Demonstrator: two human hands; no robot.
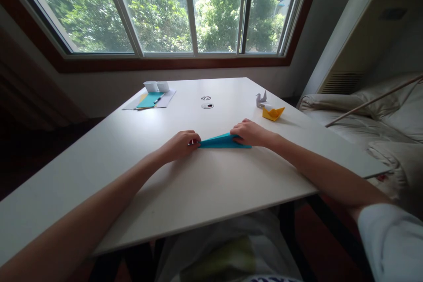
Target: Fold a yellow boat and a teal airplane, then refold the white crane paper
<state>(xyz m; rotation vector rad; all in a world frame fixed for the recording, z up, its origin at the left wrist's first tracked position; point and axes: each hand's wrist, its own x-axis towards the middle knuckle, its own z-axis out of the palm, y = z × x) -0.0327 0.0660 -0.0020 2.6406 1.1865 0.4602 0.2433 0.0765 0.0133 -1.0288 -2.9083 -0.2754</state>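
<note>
Here both hands, left hand point(181, 144) and right hand point(249, 133), press curled-together fingers on the blue folded paper point(222, 142), flattening its ends on the table point(198, 185).

the left hand point(181, 144) presses on the pointed left end of a folded teal paper point(222, 142) lying flat on the white surface point(205, 185); the right hand point(250, 133) rests on its right end. farther back sit a yellow paper boat point(272, 113), a small grey paper crane point(261, 98) and a stack of sheets point(150, 99).
</note>
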